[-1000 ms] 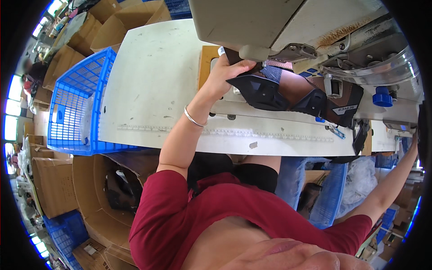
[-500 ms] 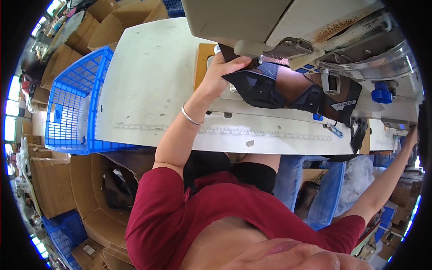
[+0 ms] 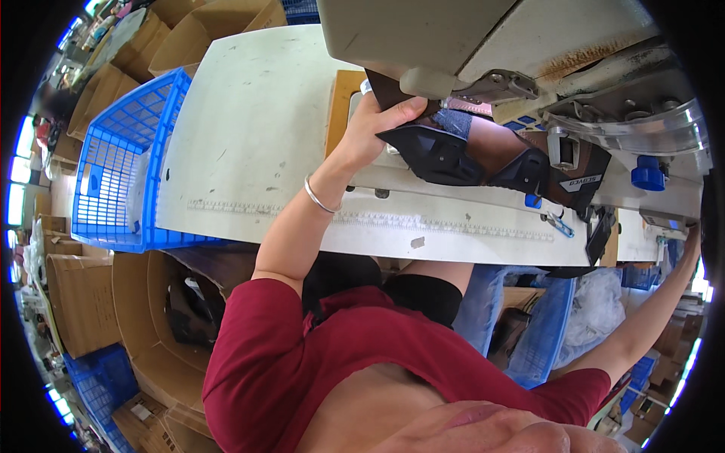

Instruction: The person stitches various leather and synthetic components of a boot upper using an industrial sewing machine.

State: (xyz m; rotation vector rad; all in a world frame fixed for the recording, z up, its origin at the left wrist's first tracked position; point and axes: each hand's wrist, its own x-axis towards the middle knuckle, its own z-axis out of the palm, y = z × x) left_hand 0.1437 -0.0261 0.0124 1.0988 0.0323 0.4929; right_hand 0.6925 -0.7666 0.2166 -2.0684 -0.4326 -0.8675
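Observation:
My left hand is closed on the left end of a shoe upper, with the thumb lying on top of it. The upper is brown with black moulded overlays and a patch of blue-grey fabric. It lies stretched sideways under the head of a sewing machine; the machine hides the stitching spot. On the far right my right forearm reaches up beside the machine's end. The right hand's fingers are hidden at the picture's rim, so its hold does not show.
A blue plastic crate stands at the left end of the white table. Small blue-handled thread snips lie near the front edge. Below are a cardboard box with dark pieces and a blue bin with plastic bags beside it.
The view has shifted slightly. My left hand keeps its hold on the shoe upper, which lies almost the same under the machine. The right arm stays stretched out.

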